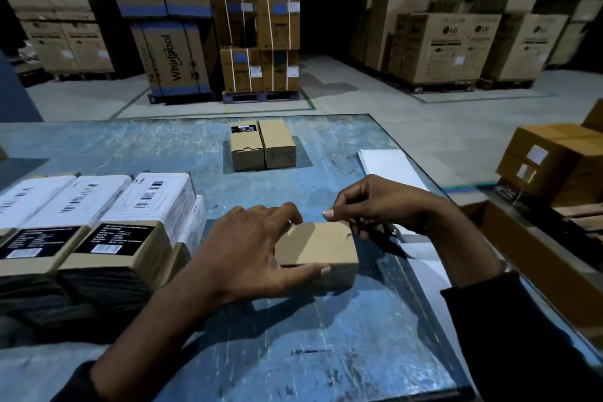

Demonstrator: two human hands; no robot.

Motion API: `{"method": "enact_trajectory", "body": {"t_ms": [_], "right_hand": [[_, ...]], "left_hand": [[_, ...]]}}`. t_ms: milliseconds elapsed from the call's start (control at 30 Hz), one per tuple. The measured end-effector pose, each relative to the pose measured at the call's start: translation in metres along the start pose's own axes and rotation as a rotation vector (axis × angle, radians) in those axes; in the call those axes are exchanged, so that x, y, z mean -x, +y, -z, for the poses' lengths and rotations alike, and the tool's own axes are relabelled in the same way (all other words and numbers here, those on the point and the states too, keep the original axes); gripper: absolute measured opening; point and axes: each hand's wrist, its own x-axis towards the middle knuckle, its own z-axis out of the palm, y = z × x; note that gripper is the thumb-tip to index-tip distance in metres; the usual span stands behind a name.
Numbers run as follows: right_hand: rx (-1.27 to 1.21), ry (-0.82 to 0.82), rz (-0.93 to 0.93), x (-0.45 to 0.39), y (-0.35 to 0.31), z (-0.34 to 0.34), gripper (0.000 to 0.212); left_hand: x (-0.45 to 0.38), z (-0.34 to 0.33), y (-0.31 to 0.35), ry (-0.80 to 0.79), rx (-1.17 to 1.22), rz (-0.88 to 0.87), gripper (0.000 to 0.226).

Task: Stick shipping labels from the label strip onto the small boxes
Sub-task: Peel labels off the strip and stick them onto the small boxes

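Right, my left hand grips the bare small box near the middle of the worktop. My right hand is curled, fingertips pinched at its far corner; whether a label is between them, I can't tell. The white label strip lies just behind. Next: lay a label flat and press.

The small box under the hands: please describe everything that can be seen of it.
The small box is plain brown cardboard, closed, lying flat on the blue table near its right side. Its top shows no label. The left hand grips its left end, thumb along the near edge. The right hand hovers with pinched fingers at its far right corner; whether it touches is unclear.
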Motion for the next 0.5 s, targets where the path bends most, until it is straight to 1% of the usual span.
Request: {"method": "enact_trajectory", "body": {"t_ms": [67,133,200,267,300,367,433,467,500], "right_hand": [[-0.02,0.094,0.029,0.003,-0.002,0.001,0.033],[-0.114,0.229,0.054,0.005,-0.002,0.004,0.024],[-0.199,0.347,0.067,0.01,-0.003,0.009,0.021],[-0.201,0.418,0.074,0.024,-0.005,0.018,0.021],[-0.189,0.426,0.075,0.034,-0.005,0.023,0.021],[-0.125,0.412,0.061,0.058,0.003,0.034,0.019],[0.032,0.425,0.016,0.079,0.019,0.045,0.018],[0.168,0.44,-0.026,0.086,0.03,0.047,0.025],[0.3,0.428,-0.074,0.093,0.04,0.046,0.037]], "left_hand": [[0.0,-0.001,-0.001,0.047,-0.028,0.0,0.068],[0.0,-0.002,-0.003,0.073,-0.033,0.015,0.072],[0.001,-0.004,-0.004,0.104,-0.036,0.02,0.075],[0.0,-0.006,-0.005,0.142,-0.056,-0.011,0.076],[0.001,-0.007,-0.005,0.163,-0.073,-0.033,0.076],[0.002,-0.007,-0.001,0.227,-0.116,-0.081,0.074],[0.004,-0.005,0.013,0.308,-0.125,-0.145,0.068],[0.006,-0.003,0.023,0.35,-0.1,-0.19,0.062],[0.009,-0.002,0.036,0.387,-0.065,-0.248,0.054]]}}
